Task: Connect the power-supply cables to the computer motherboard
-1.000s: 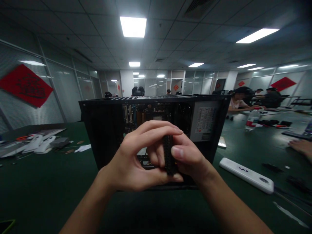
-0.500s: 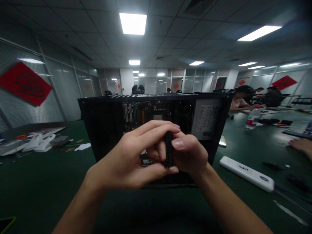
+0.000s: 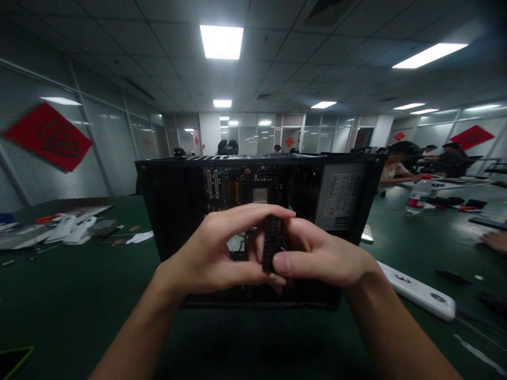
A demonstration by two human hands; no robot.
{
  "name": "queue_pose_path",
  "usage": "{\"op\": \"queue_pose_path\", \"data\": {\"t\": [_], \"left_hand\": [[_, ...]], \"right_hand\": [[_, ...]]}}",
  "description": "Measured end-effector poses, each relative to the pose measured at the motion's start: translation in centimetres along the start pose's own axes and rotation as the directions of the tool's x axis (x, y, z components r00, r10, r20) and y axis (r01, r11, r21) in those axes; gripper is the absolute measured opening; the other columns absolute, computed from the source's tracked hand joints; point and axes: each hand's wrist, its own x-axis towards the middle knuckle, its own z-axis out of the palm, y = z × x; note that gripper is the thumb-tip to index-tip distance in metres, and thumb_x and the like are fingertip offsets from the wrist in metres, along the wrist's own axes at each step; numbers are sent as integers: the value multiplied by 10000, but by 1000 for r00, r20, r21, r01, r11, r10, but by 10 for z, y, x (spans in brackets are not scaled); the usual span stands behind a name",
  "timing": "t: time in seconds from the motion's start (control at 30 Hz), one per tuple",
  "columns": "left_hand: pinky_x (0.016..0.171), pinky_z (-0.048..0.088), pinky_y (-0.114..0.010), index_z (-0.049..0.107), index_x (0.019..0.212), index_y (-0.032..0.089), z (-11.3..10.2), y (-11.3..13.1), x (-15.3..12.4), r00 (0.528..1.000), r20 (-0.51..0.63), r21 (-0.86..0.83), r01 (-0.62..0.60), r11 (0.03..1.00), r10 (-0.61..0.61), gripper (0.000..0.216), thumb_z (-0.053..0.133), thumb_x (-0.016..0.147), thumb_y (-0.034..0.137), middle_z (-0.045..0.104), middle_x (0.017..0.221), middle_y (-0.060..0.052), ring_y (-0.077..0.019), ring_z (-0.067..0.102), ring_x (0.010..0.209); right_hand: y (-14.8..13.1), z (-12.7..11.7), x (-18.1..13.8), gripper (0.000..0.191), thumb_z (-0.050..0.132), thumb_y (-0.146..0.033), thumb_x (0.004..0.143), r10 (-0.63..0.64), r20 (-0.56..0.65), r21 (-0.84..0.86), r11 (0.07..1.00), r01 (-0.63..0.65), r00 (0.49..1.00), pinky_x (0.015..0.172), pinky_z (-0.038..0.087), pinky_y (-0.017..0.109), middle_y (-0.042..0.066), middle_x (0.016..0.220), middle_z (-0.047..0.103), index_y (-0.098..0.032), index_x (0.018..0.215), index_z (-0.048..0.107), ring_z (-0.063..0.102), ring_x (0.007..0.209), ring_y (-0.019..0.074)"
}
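In front of me a black multi-pin power connector stands on end between my two hands. My left hand is closed around its ends, fingers at the top and thumb at the bottom. My right hand grips its right side, the thumb pressed near the lower end; some fingers are hidden behind. Just beyond is an opened black computer case, its inside facing me. A circuit board, a round fan and a labelled power supply show inside. My hands cover the case's lower middle.
A white power strip lies to the right, partly behind my right wrist. Farther back stands a bottle. White parts and paper clutter the table's left side. Another person's hand rests at the right edge.
My right hand has turned and its thumb has slid down to the connector's lower end. The connector tilts slightly, showing more of its pin face. The view has shifted slightly left.
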Motion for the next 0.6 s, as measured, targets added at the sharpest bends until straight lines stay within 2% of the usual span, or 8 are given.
{"op": "queue_pose_path", "data": {"t": [0.17,0.37,0.47,0.53,0.6], "left_hand": [[1043,492,-376,576,1360,257,7,-3,3,1000,-5,-79,-13,997,13,701,844,713,274,645,1322,-85,-282,605,1207],[1027,502,-368,407,1493,278,10,2,0,1000,-10,-173,-6,985,4,823,799,771,326,605,1369,-106,-272,613,1190],[1038,493,-373,499,1425,276,8,2,-1,1000,-24,-143,-5,990,1,692,779,793,318,619,1344,-98,-274,601,1202],[1060,475,-389,590,1332,257,5,1,0,1000,-19,-91,0,996,-1,594,791,777,332,627,1326,-97,-284,585,1216],[1066,469,-400,612,1300,245,0,0,0,1000,-4,-51,18,999,-18,576,797,766,360,624,1324,-104,-287,582,1214]], "right_hand": [[-4,2,-2,175,611,-290,923,-26,-25,-32,999,25,999,621,457,202,6,766,582,-128,858,597,533,672,93],[-6,8,-2,111,669,-212,865,-223,-21,-67,973,221,975,595,440,205,-7,731,582,-147,852,580,537,664,103],[-11,9,-4,121,650,-241,891,-174,-61,-147,976,164,983,602,442,206,-9,749,574,-153,868,570,534,676,102],[-13,8,-5,152,593,-286,940,-100,-59,-198,976,86,993,642,461,215,4,785,587,-147,880,580,550,718,110],[-13,6,-6,201,571,-340,957,-44,-63,-249,968,27,997,708,481,232,22,864,610,-142,943,597,571,792,124]]}}
